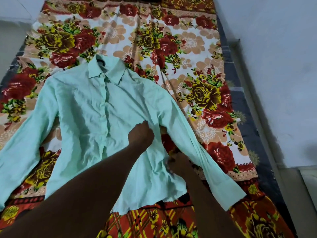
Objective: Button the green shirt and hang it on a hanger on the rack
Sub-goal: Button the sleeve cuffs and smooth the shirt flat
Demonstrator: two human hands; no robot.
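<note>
The light green shirt point(89, 114) lies face up on the bed, collar toward the far end, both sleeves spread out to the sides. Its front placket lies closed down the middle. My left hand point(141, 133) reaches across the shirt body and pinches a fold of fabric just below the right-side underarm. My right hand point(172, 162) is blurred at the shirt's right side seam, between the body and the sleeve. Its fingers are partly hidden by the cloth, so its grip cannot be made out. No hanger or rack is in view.
A floral bedsheet point(188, 48) in red, yellow and peach covers the dark mattress point(240, 107). A pale wall point(283, 66) runs along the right side, and pale floor shows at the far left.
</note>
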